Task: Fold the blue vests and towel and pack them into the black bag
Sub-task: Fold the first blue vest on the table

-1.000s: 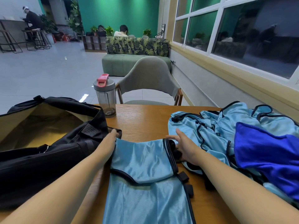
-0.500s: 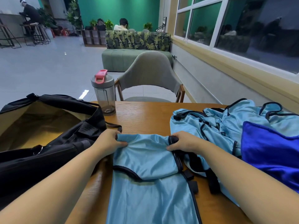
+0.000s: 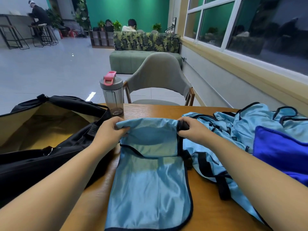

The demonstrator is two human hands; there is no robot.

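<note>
On the desk (image 3: 138, 112) nearest the person, a light blue vest (image 3: 150, 184) lies flat, its far edge lifted. Left hand (image 3: 110, 132) and right hand (image 3: 191, 130) each pinch a corner in a closed grip. Left sits the open black bag (image 3: 41, 157); right, more vests (image 3: 233, 127) and a blue towel (image 3: 281, 152). Beyond stands a bottle (image 3: 112, 94).

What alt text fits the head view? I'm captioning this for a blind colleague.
Two hands, left hand and right hand, grip the far corners of a light blue vest on a wooden table. An open black bag lies left, a water bottle behind, more vests and a dark blue towel right.
</note>
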